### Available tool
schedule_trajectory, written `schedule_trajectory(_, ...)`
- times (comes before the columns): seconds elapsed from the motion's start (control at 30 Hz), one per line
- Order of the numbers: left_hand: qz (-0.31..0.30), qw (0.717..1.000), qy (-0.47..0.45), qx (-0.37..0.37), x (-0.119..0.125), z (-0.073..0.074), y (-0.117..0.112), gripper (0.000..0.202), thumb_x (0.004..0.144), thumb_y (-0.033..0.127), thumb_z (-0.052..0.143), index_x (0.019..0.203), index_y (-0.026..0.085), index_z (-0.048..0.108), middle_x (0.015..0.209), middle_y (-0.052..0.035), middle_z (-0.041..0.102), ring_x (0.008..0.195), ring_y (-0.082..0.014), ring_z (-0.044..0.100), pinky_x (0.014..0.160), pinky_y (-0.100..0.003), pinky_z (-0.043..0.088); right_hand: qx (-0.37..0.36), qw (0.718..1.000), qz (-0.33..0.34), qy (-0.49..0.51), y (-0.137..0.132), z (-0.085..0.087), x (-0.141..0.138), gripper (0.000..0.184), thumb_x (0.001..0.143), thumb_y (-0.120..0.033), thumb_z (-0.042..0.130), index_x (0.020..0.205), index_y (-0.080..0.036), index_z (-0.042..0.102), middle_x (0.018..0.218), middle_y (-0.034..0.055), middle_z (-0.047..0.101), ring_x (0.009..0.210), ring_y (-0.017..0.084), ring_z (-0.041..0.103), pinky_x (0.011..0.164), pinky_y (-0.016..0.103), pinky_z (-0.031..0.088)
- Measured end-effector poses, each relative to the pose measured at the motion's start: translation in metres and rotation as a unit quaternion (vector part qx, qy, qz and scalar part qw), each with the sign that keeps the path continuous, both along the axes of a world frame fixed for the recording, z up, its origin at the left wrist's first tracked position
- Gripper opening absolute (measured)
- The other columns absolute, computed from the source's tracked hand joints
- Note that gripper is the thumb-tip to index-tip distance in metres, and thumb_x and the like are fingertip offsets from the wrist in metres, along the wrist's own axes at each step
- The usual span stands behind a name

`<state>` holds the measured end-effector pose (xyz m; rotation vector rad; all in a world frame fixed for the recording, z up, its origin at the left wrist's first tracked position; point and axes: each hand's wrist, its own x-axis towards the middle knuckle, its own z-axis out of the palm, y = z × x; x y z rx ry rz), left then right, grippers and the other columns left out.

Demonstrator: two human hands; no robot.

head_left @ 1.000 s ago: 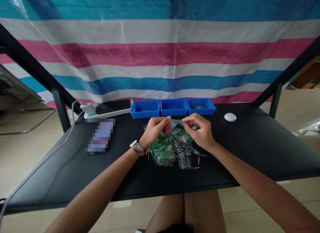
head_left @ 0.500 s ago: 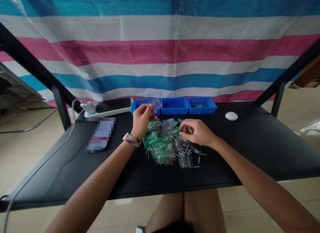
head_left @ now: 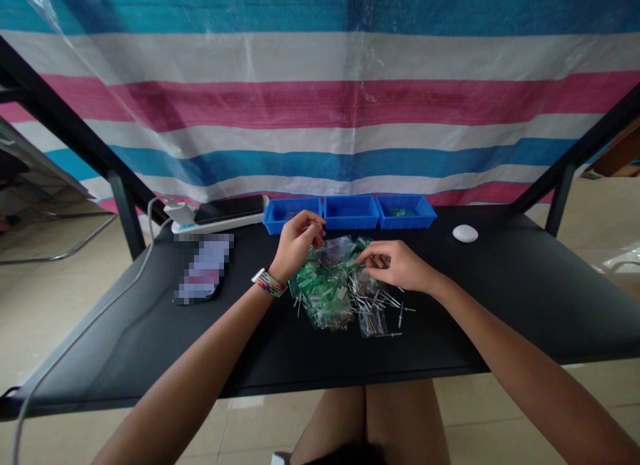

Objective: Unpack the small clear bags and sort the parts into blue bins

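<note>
A loose pile of small green packets (head_left: 325, 292), clear plastic bags and metal rivets (head_left: 373, 298) lies mid-table. My left hand (head_left: 300, 238), with a patterned band at its wrist, hovers over the pile's back left edge, just in front of the left blue bin (head_left: 270, 220). Its fingers are loosely bent and apart, and nothing shows in them. Inside that bin lies something clear, probably a plastic bag. At the pile's right side is my right hand (head_left: 400, 265), thumb and forefinger apart at the packets; no held thing is visible.
The middle blue bin (head_left: 351, 223) and right blue bin (head_left: 407, 221), with a small green packet (head_left: 400, 212) inside, stand at the back. A dark phone (head_left: 230, 209) rests on a white power strip (head_left: 220, 224). Another phone (head_left: 205, 268) lies left, a white mouse (head_left: 465, 233) right.
My left hand has let go of the clear plastic bag at the left bin and come right and slightly toward me, to the pile. My right hand's fingers have stretched out a little.
</note>
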<state>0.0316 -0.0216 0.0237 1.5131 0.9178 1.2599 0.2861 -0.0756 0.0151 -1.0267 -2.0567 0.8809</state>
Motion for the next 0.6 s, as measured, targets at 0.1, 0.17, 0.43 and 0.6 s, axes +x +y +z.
schedule_trajectory(0.1,-0.076,0.995,0.052,0.029,0.004,0.006,-0.011,0.023,0.095,0.039,0.065,0.093,0.015,0.069,0.073,-0.0018,0.067,0.062,-0.0136,0.063,0.058,-0.025,0.048,-0.077,0.99,-0.011,0.12,-0.002,0.005,-0.002,0.025,0.086,-0.027,0.079,0.11,-0.02,0.081,0.08,0.0008,0.068,0.069,0.015,0.061,0.065,0.031,0.05)
schedule_trajectory(0.17,-0.128,0.988,0.087,0.029,0.006,0.009,-0.017,0.032,0.098,0.046,0.064,0.094,0.015,0.071,0.076,-0.003,0.069,0.065,-0.0146,0.063,0.061,-0.026,0.049,-0.103,0.975,-0.033,0.193,-0.003,0.008,-0.004,0.031,0.085,-0.032,0.083,0.113,-0.021,0.08,0.081,0.0002,0.067,0.07,0.016,0.064,0.07,0.033,0.056)
schedule_trajectory(0.43,-0.193,0.968,0.153,0.046,0.014,0.008,-0.027,0.035,0.095,0.047,0.073,0.084,0.014,0.073,0.08,-0.0047,0.074,0.07,-0.014,0.062,0.067,-0.026,0.046,-0.087,0.935,-0.115,0.325,-0.002,0.004,-0.012,0.027,0.08,-0.036,0.089,0.097,-0.022,0.073,0.084,-0.0008,0.065,0.076,0.016,0.069,0.075,0.033,0.061)
schedule_trajectory(0.6,-0.165,0.977,0.119,0.067,0.016,0.009,-0.03,0.033,0.096,0.043,0.074,0.08,0.014,0.071,0.074,-0.0035,0.071,0.068,-0.0126,0.06,0.064,-0.025,0.045,-0.139,0.939,-0.055,0.308,-0.005,0.004,-0.011,0.029,0.082,-0.029,0.085,0.107,-0.021,0.074,0.08,-0.0025,0.063,0.069,0.015,0.068,0.069,0.031,0.059)
